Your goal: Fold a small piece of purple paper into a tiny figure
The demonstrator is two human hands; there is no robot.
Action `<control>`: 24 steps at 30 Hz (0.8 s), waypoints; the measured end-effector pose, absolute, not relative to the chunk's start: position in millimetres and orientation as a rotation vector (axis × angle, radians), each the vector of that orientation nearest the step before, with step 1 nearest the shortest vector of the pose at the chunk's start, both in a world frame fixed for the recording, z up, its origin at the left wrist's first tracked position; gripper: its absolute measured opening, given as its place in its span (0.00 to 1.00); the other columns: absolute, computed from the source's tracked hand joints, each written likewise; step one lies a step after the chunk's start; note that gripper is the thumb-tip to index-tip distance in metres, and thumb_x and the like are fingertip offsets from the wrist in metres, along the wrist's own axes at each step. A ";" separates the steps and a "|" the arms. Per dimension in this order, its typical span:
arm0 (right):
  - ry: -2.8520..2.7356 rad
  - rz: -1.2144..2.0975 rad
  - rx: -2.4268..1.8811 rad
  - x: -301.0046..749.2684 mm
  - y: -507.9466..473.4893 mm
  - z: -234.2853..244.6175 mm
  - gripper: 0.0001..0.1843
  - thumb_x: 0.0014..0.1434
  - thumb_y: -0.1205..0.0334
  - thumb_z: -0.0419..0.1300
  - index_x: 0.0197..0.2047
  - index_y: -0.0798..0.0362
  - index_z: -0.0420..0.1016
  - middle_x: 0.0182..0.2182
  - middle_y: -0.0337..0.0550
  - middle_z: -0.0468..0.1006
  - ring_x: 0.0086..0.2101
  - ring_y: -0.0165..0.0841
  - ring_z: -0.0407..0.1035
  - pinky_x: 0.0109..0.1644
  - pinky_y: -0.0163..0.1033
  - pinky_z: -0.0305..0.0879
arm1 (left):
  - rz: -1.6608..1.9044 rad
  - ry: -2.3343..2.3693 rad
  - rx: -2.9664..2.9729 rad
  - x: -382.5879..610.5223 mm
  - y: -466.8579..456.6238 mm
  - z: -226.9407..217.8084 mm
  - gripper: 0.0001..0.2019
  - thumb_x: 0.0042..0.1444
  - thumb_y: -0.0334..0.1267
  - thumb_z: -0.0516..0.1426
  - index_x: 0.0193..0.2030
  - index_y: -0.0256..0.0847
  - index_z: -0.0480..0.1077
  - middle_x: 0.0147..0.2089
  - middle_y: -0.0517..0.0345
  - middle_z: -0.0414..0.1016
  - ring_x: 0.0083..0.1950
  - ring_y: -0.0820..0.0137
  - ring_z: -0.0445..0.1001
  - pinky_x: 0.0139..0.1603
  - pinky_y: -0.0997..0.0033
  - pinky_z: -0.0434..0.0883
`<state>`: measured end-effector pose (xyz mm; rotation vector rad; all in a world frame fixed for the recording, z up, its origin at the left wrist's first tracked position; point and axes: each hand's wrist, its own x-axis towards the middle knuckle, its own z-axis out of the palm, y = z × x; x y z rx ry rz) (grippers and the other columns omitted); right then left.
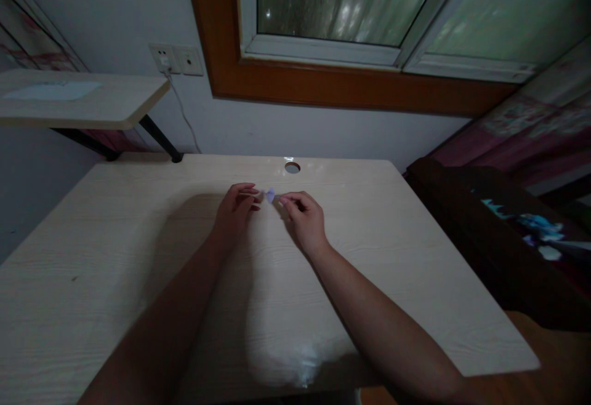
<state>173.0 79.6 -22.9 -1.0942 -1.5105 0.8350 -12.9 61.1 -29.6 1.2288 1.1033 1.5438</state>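
Both my hands meet over the far middle of a pale wooden desk (pixel 115 257). Between their fingertips is a tiny pale bluish piece (pixel 270 194), perhaps folded paper; it is too small to name surely. My left hand (pixel 236 211) pinches it from the left with fingers curled. My right hand (pixel 302 217) pinches it from the right, fingers also closed. The piece is held just above the desk surface.
A round cable hole (pixel 292 167) sits near the desk's far edge. A raised shelf (pixel 78 106) stands at the left with a paper sheet on it. Wall sockets (pixel 176 59) and a window are behind. A dark bed frame (pixel 489 239) flanks the right.
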 end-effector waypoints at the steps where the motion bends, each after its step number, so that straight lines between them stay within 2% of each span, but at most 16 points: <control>1: -1.505 0.821 -1.095 173.3 79.6 -22.6 0.11 0.59 0.50 0.64 0.37 0.48 0.81 0.32 0.40 0.77 0.29 0.32 0.67 0.34 0.38 0.64 | 1.555 1.117 1.212 -14.0 62.2 -31.6 0.14 0.59 0.39 0.58 0.51 0.43 0.70 0.48 0.53 0.74 0.44 0.68 0.78 0.44 0.64 0.77; 8: -1.455 0.815 -1.095 173.6 80.9 -24.6 0.11 0.59 0.50 0.64 0.37 0.48 0.82 0.33 0.41 0.78 0.30 0.33 0.67 0.34 0.38 0.64 | 1.565 1.203 1.117 -18.6 68.4 -38.7 0.10 0.58 0.39 0.58 0.47 0.42 0.71 0.45 0.54 0.75 0.41 0.70 0.78 0.44 0.66 0.77; 16: -1.405 0.864 -1.094 173.6 82.5 -26.0 0.14 0.59 0.48 0.63 0.38 0.49 0.81 0.33 0.41 0.78 0.27 0.31 0.66 0.33 0.38 0.65 | 1.538 1.232 1.123 -18.4 68.1 -36.4 0.09 0.57 0.40 0.59 0.43 0.41 0.73 0.44 0.54 0.76 0.40 0.70 0.78 0.45 0.65 0.77; 24: -1.548 0.751 -1.068 174.8 78.2 -19.3 0.09 0.61 0.52 0.63 0.37 0.47 0.82 0.33 0.41 0.79 0.33 0.35 0.70 0.39 0.40 0.65 | 1.473 1.185 1.176 -15.9 65.1 -30.5 0.11 0.56 0.43 0.62 0.43 0.41 0.73 0.41 0.55 0.78 0.40 0.69 0.77 0.44 0.66 0.75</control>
